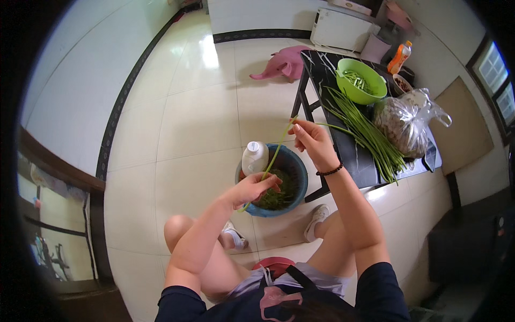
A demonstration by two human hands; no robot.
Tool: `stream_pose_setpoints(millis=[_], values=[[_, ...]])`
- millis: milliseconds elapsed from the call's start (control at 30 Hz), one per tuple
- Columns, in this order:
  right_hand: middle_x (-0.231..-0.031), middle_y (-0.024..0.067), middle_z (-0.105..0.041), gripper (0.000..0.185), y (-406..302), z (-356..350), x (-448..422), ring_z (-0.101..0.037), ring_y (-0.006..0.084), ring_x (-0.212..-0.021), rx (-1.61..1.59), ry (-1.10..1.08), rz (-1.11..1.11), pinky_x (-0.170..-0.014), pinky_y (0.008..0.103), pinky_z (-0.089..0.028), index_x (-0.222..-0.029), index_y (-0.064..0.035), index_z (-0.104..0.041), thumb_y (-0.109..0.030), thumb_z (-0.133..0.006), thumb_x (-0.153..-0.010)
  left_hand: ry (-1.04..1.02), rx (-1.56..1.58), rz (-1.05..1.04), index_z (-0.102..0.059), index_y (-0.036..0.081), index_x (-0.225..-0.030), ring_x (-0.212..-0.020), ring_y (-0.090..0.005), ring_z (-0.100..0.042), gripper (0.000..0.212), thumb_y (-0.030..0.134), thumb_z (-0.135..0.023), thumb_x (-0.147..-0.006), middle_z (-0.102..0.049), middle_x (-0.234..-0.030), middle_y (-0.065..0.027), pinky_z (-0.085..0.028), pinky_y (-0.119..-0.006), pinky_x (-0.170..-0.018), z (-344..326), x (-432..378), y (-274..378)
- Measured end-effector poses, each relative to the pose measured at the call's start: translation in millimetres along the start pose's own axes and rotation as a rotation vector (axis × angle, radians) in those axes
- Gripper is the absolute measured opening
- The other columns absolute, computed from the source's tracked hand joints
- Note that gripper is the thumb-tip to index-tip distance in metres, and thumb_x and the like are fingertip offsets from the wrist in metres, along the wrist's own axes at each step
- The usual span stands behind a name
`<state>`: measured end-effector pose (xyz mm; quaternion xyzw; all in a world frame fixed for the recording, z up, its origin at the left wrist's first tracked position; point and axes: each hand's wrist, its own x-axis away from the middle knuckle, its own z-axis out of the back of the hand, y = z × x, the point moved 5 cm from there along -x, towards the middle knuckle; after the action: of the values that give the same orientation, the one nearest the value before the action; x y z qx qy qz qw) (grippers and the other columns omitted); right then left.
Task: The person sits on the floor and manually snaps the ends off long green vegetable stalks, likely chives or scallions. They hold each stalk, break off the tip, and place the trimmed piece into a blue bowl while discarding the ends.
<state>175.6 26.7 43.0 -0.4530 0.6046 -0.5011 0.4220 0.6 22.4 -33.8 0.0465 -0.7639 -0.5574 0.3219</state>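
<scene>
A single long green stalk (277,149), seemingly a garlic scape, runs slantwise between my two hands. My left hand (257,186) grips it near the lower part, above a blue bin (302,189). Thumb and fingertips of my right hand (312,139) pinch its upper end. Inside the bin lie green trimmings (277,197) and a white plastic jug (255,159) with a white cap. To the right, a bundle of the same stalks (368,137) lies on a black marble-patterned table (354,169). One stalk sticks out past the table edge, behind my right hand.
On the table, a green basin (362,94) holds cut stalk pieces (356,80). Beside it are a small bowl (401,84), an orange-labelled bottle (399,58) and a filled clear plastic bag (406,120). A pink elephant-shaped stool (283,64) stands on the tiled floor (193,133).
</scene>
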Motion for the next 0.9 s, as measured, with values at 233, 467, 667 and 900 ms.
stream_pose_setpoints(millis=[233,467,667,900], values=[[-0.071,0.0007,-0.058,0.017,7,-1,8,-0.049,0.0050,-0.058,0.040,-0.021,0.017,-0.053,0.0194,-0.041,-0.088,0.0032,-0.061,-0.013,-0.060,-0.084,0.178,0.271,-0.414,-0.054,0.003,-0.108,-0.065,-0.0054,-0.046,0.030,0.027,-0.040,-0.095,-0.058,-0.087,-0.0028,-0.038,-0.021,-0.056,-1,9,27],[-0.070,0.0017,-0.059,0.013,-8,-1,19,-0.050,0.0074,-0.059,0.387,0.082,0.266,-0.054,0.0216,-0.041,-0.085,-0.0015,-0.062,-0.011,-0.065,-0.077,0.389,0.136,-0.442,-0.056,-0.001,-0.102,-0.061,-0.0045,-0.048,0.018,0.012,-0.051,-0.090,-0.059,-0.078,-0.0023,-0.040,-0.017,-0.056,9,11,40],[-0.069,0.0048,-0.057,0.012,-36,0,29,-0.054,0.0180,-0.060,0.889,0.107,0.645,-0.055,0.0268,-0.043,-0.079,-0.0043,-0.061,-0.007,-0.066,-0.069,0.454,0.055,-0.480,-0.058,0.000,-0.097,-0.062,-0.0057,-0.053,0.015,0.011,-0.056,-0.087,-0.061,-0.077,-0.0030,-0.041,-0.019,-0.055,-2,11,50],[-0.070,0.0016,-0.052,0.015,-30,-17,47,-0.053,0.0170,-0.066,1.329,0.126,1.113,-0.057,0.0293,-0.039,-0.080,-0.0050,-0.058,-0.010,-0.063,-0.066,0.314,0.219,-0.343,-0.060,0.000,-0.099,-0.068,-0.0073,-0.057,0.019,0.014,-0.059,-0.086,-0.065,-0.081,-0.0051,-0.044,-0.020,-0.059,-16,4,46]])
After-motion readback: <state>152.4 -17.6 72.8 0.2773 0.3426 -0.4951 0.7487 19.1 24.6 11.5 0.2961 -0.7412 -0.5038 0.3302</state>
